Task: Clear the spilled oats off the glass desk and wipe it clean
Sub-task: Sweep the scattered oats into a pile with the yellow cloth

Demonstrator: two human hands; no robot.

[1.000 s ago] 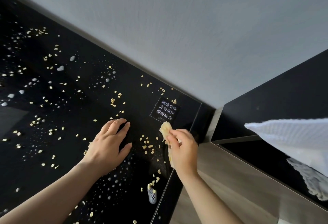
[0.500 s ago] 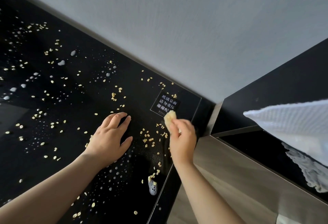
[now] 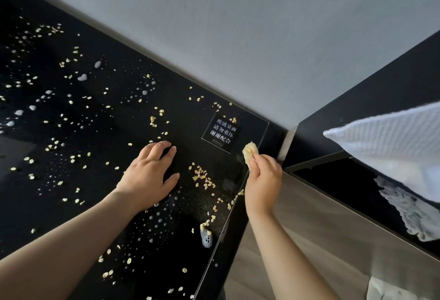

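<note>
Oats [image 3: 202,178] lie scattered among foam droplets [image 3: 157,221] over the black glass counter [image 3: 214,157], thickest between the two hands. Left grip [image 3: 148,176] lies flat and open, palm on the glass, probably as a brace. Right grip [image 3: 263,180] pinches a small yellow sponge [image 3: 250,153] (thumb against curled fingers) beside the printed label [image 3: 220,132], near the counter's right edge, seemingly to sweep flakes off.

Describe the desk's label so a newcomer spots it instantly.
On the black glass desk, go to the corner by the grey wall. The label lies flat there, beyond the right hand. Unlike the oats and droplets, it is rectangular with white characters.
</note>
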